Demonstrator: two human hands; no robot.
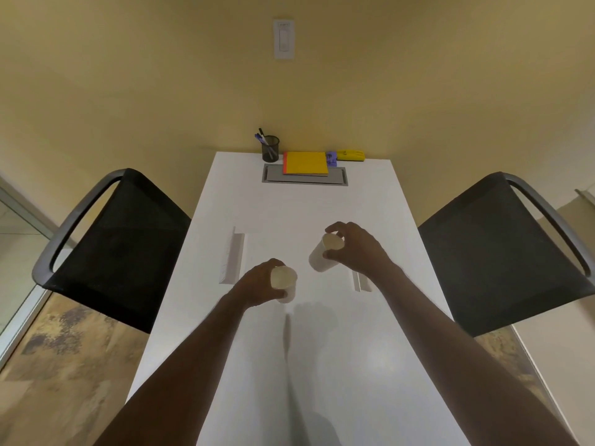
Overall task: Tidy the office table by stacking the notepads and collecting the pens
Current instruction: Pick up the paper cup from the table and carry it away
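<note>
Our left hand (257, 286) is wrapped around a white paper cup (284, 282), and our right hand (357, 249) pinches a second white cup (323, 255) by its rim, fingertips closed on it from above; that cup tilts to the left. Both cups sit over the middle of the long white tabletop (322, 365), near each other but apart. We cannot tell whether anything is inside them.

The tabletop runs away from us to a yellowish wall (161, 75) carrying a white switch plate (283, 38). A black mesh chair (116, 249) stands on each side, the other (505, 252) at our right. The floor (64, 365) is mottled brown.

At the far end a black mesh pen holder (270, 149) stands upright with the pens (263, 136) in it. Just beside it to the right, the notepads (306, 163) lie stacked, yellow on top, partly over a grey cable hatch (304, 181). Further right are a purple item (331, 158) and a yellow one (351, 155).
</note>
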